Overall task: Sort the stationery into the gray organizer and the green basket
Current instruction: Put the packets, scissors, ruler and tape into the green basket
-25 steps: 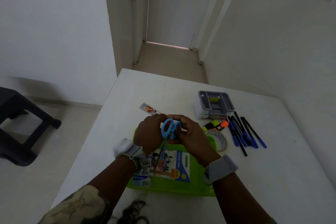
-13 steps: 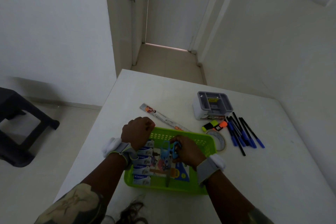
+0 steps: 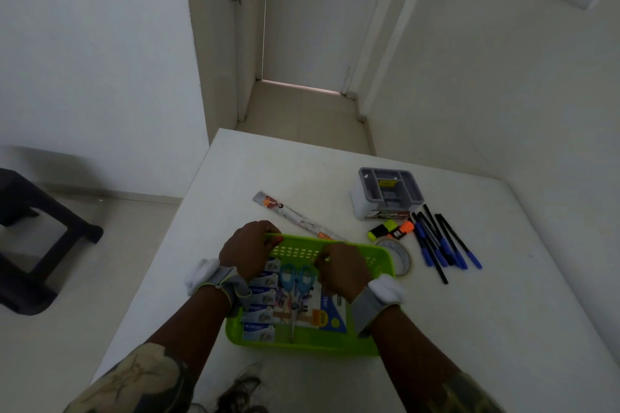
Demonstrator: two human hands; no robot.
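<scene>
Head view: green basket (image 3: 302,344) at the worktop's near edge holds blue scissors (image 3: 297,282) and small boxes (image 3: 260,312) (stacked leftward); both hands, left (image 3: 246,250) and right (image 3: 342,266), grip its far rim. Gray organizer (image 3: 385,193) stands farther right.

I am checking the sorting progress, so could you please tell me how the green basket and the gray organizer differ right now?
The green basket is wide and shallow; the gray organizer is smaller, taller and split into compartments. The basket already holds scissors and small boxes; the organizer looks nearly empty. Both sit on the white table.
</scene>
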